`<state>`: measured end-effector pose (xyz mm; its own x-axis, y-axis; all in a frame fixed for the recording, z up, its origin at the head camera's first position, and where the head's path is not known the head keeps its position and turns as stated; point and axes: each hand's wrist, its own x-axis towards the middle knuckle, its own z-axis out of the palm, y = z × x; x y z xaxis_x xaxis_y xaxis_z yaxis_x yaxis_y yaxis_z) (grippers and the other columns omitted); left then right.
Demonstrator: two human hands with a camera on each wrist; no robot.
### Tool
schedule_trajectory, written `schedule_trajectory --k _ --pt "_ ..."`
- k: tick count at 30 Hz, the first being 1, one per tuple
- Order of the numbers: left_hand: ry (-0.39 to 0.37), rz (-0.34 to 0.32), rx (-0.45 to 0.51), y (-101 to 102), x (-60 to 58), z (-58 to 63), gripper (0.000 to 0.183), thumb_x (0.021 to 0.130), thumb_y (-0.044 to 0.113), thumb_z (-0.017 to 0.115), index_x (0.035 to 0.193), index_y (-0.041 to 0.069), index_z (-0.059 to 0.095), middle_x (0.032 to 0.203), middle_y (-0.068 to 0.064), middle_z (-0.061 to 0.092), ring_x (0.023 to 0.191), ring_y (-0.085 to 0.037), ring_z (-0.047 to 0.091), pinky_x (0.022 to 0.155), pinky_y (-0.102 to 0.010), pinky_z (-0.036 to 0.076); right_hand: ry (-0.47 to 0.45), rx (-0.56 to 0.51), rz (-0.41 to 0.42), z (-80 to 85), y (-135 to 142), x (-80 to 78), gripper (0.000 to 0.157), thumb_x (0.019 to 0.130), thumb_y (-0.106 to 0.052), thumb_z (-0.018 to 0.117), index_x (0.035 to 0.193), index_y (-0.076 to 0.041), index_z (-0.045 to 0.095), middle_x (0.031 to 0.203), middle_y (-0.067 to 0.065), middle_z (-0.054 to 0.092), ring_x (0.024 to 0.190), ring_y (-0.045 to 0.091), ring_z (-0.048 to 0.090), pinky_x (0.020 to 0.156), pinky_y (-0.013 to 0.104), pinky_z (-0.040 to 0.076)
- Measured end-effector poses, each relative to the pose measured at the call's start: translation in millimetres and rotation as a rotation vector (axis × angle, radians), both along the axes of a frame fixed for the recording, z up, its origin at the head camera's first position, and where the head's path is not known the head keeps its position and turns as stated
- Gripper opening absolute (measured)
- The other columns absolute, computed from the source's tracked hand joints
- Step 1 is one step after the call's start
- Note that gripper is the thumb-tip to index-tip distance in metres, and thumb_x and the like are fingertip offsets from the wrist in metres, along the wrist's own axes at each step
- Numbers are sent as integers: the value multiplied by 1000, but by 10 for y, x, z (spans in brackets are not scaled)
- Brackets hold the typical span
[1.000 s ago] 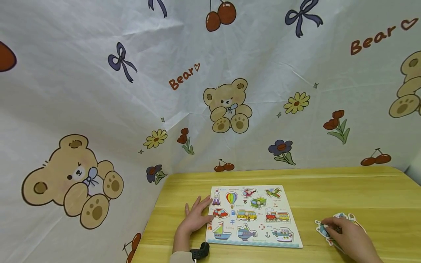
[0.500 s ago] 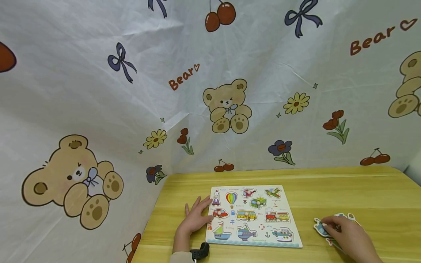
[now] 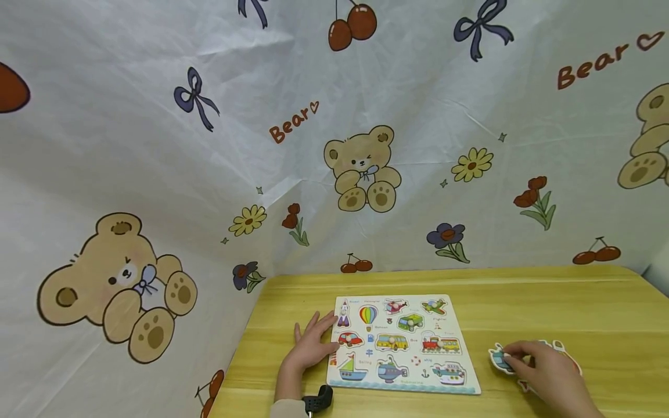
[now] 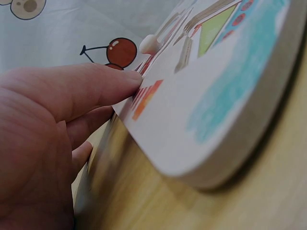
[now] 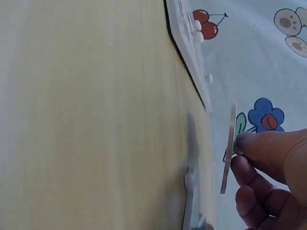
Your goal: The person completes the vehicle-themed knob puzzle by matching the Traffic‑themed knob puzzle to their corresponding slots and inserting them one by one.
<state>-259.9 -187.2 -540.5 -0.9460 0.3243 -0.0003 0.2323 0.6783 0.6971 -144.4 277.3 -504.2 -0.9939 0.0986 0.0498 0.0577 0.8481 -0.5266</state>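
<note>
My right hand pinches a small blue puzzle piece with a white edge. In the right wrist view the thin piece stands edge-on above the tabletop, thumb and a finger at its near face. At the left edge of a white peg puzzle board lies my left hand, fingers spread. In the left wrist view its thumb touches the rim of the board beside a striped red print. Vehicle pictures cover the board, among them a red car, a yellow bus and a train.
More puzzle pieces lie beneath and behind my right hand, partly hidden by it. The wooden table meets a white cloth printed with bears and flowers. A black wrist strap sits on my left wrist.
My right hand has shifted a little to the left, carrying the blue puzzle piece away from the other pieces. The left hand and the board stay where they were.
</note>
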Motion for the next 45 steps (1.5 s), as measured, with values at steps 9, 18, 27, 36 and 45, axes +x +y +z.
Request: schedule_trajectory --k 9,18,27,36,45 --pt "-6 -7 2 -11 -1 -9 65 87 24 71 149 17 50 160 -2 40 155 -40 16 112 -73 -17 -19 -45 -6 60 -244 -12 14 89 -26 74 97 -15 77 88 -4 73 67 9 49 58 23 38" --pt "-4 -3 3 -2 1 1 65 86 23 71 148 17 51 160 -2 41 154 -40 16 113 -73 -17 -25 -83 7 75 -536 -22 9 87 -21 75 96 -18 75 85 -7 69 65 10 45 57 24 35" --pt "-4 3 11 0 0 -3 64 86 23 71 147 17 52 160 -2 41 155 -40 16 113 -73 -17 0 -94 35 92 -833 -62 7 84 -18 78 90 -20 75 83 -8 66 65 10 44 56 24 34" --pt "-5 5 5 5 18 11 64 87 23 71 147 17 51 160 -2 40 155 -40 16 113 -73 -16 28 -125 65 -8 -1084 -66 9 82 -18 80 85 -24 75 79 -10 62 64 4 42 57 22 35" --pt "0 10 1 1 10 7 64 87 24 71 147 17 51 160 -2 41 155 -40 16 113 -73 -16 43 -138 98 -63 -1288 -80 12 79 -20 82 79 -28 73 75 -12 59 64 2 41 60 22 36"
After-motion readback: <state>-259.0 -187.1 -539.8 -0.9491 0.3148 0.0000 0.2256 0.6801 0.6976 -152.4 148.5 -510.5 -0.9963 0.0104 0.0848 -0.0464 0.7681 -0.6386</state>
